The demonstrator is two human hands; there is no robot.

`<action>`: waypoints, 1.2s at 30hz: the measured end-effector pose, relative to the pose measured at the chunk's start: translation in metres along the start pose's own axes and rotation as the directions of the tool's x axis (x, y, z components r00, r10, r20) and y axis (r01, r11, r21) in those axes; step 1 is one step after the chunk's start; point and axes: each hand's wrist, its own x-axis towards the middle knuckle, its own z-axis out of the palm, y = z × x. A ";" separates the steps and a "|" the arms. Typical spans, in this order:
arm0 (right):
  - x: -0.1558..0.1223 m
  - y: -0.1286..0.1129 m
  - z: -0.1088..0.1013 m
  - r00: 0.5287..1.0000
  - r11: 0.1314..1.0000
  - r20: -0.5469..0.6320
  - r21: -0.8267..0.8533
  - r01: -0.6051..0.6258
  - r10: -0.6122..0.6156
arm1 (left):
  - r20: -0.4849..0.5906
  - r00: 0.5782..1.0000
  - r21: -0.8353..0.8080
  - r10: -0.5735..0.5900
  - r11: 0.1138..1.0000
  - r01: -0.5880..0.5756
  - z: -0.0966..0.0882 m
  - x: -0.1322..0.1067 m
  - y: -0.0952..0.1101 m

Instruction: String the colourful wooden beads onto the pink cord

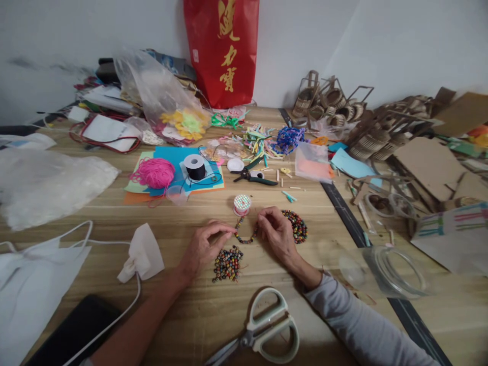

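Note:
A short curve of strung multicoloured beads (pixel 247 241) hangs between my two hands, close to the wood-grain tabletop. My left hand (pixel 208 245) pinches it at its left side with thumb and forefinger. At the other side, the bent fingers of my right hand (pixel 277 233) are closed on the same bead string. A coiled length of strung beads (pixel 299 227) lies beside my right hand, partly hidden by it. Loose round beads (pixel 227 264) are heaped just below my left fingertips. Straight ahead stands a small spool (pixel 242 204) with a shiny patterned top.
Scissors (pixel 267 328) lie near the front edge. Farther back are pliers (pixel 254 175), a black thread spool (pixel 195 168) and pink yarn (pixel 154 173). A clear bag with coiled tubing (pixel 396 269) is at right, a white cable (pixel 138 290) at left. Small woven baskets (pixel 331 99) stand behind.

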 end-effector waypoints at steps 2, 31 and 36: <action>-0.001 -0.001 0.001 0.999 0.999 -0.019 0.036 -0.028 0.029 | 0.007 1.000 -0.015 -0.001 1.000 0.002 0.000 0.000 0.000; -0.005 -0.002 0.000 0.995 0.993 0.073 -0.086 0.076 -0.069 | 0.047 0.999 0.720 -0.002 0.694 -0.032 0.030 0.045 0.019; -0.005 -0.003 0.000 0.994 0.995 0.081 -0.066 0.074 -0.069 | 0.033 0.999 0.745 -0.004 0.666 -0.021 0.037 0.046 0.009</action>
